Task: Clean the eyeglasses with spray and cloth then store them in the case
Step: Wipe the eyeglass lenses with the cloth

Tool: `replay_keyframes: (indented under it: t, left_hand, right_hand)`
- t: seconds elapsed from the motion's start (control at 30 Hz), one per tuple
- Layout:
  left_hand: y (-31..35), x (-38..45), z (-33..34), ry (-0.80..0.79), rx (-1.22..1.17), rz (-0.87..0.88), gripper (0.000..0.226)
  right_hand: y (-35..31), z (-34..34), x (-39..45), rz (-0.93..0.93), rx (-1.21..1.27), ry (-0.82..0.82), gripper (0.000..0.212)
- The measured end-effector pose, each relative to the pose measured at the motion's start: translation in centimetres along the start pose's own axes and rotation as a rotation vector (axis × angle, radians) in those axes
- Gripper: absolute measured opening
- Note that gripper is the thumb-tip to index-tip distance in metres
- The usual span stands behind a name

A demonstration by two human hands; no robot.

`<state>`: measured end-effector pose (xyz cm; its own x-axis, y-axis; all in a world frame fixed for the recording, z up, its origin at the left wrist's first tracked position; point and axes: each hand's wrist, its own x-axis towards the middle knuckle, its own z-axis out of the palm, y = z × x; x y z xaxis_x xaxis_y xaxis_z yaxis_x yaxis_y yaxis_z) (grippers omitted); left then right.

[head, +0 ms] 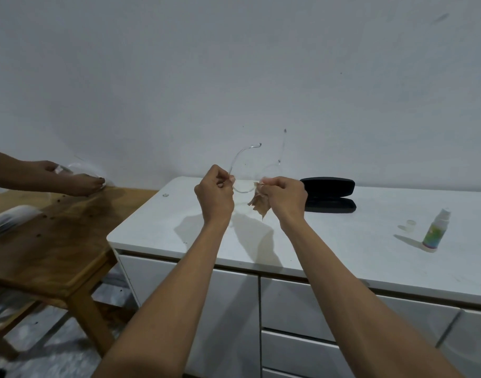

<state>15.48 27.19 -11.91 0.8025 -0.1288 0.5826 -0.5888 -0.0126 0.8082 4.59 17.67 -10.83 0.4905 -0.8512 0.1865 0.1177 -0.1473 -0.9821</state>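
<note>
The eyeglasses [243,184], clear-framed and hard to make out against the wall, are held up in the air above the white cabinet top [329,241], between the two hands. One end of the frame is pinched by the curled fingers of the left hand [214,197], and a thin arm of the glasses is seen curving up and away from that hand. A crumpled tan cloth [258,204] is gripped in the right hand [284,199], with its fingers closed round it, and is pressed against the other end of the frame; the cloth's loose corner hangs below the fist.

On the cabinet top, just behind and to the right of the right hand, a black case [328,195] is lying open. Well to the right of the case, a small spray bottle [435,231] is standing upright, and a small clear cap [411,222] is lying just beside it on the left.

To the left of the cabinet a wooden table [54,241] is seen, and over it another person's hands [78,181] are holding something clear.
</note>
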Motion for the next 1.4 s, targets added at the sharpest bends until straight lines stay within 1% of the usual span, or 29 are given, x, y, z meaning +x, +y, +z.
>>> replay_keyframes:
  t: [0.17, 0.33, 0.4, 0.47, 0.53, 0.67, 0.73, 0.87, 0.97, 1.03, 1.1, 1.17, 1.2, 1.27, 1.3, 1.33, 1.37, 1.4]
  left_hand:
    - [-2.1, 2.3, -2.9, 0.030, 0.061, 0.004, 0.015]
    - [-5.3, 2.6, -5.5, 0.064, 0.196, -0.018, 0.021]
    - [-6.4, 2.2, -6.2, 0.070, 0.242, -0.024, 0.019]
    - [-7.6, 1.9, -6.6, 0.070, 0.303, -0.035, 0.018]
    - [-8.7, 1.7, -6.8, 0.058, 0.368, -0.039, 0.019]
    - [-10.0, 1.6, -7.0, 0.034, 0.429, -0.015, 0.019]
    - [-10.4, 1.6, -7.2, -0.001, 0.450, 0.015, 0.022]
    - [-11.1, 1.8, -8.0, -0.081, 0.528, 0.109, 0.024]
    - [-11.5, 2.0, -8.7, -0.148, 0.596, 0.143, 0.028]
    - [-11.3, 1.9, -9.0, -0.191, 0.620, 0.166, 0.037]
    - [-10.7, 1.8, -9.1, -0.207, 0.661, 0.185, 0.051]
    - [-9.3, 1.6, -9.1, -0.166, 0.702, 0.227, 0.059]
    - [-8.2, 1.7, -8.8, -0.131, 0.698, 0.266, 0.059]
    - [-5.8, 2.0, -7.3, -0.085, 0.624, 0.347, 0.050]
    - [-4.5, 2.2, -6.0, -0.099, 0.562, 0.356, 0.040]
    - [-2.8, 2.3, -4.8, -0.156, 0.482, 0.332, 0.029]
    - [-0.8, 2.2, -3.4, -0.258, 0.400, 0.268, 0.020]
    - [1.4, 1.9, -2.0, -0.394, 0.331, 0.179, 0.017]
  right_hand:
    - [0.2, -2.2, 1.9, 0.001, 0.024, 0.066, 0.008]
    - [0.6, -3.8, 3.1, -0.014, -0.022, 0.109, 0.010]
    - [0.5, -4.0, 3.3, -0.021, -0.052, 0.073, 0.009]
    - [0.4, -3.9, 3.3, -0.015, -0.068, 0.003, 0.005]
    - [0.3, -3.6, 3.4, -0.018, -0.098, -0.049, 0.008]
    - [0.4, -2.9, 4.1, -0.017, -0.201, -0.114, 0.004]
    - [0.5, -2.7, 4.3, -0.006, -0.212, -0.124, 0.002]
    - [0.5, -2.7, 4.5, -0.022, -0.239, -0.143, 0.005]
    - [0.3, -2.8, 4.6, -0.028, -0.234, -0.162, 0.005]
    - [-0.1, -2.9, 4.6, -0.016, -0.234, -0.152, 0.005]
    - [-0.6, -3.2, 4.6, -0.010, -0.229, -0.143, 0.007]
    - [-1.3, -3.6, 4.4, -0.004, -0.214, -0.125, 0.009]
    - [-1.7, -3.8, 4.3, -0.005, -0.213, -0.108, 0.009]
    - [-2.4, -4.3, 4.2, -0.039, -0.270, -0.068, 0.007]
    - [-2.8, -4.6, 4.3, -0.064, -0.294, -0.056, 0.007]
    - [-3.3, -4.9, 4.3, -0.082, -0.303, -0.047, 0.008]
    - [-3.8, -5.2, 4.4, -0.089, -0.299, -0.041, 0.008]
    - [-4.2, -5.5, 4.5, -0.086, -0.288, -0.034, 0.008]
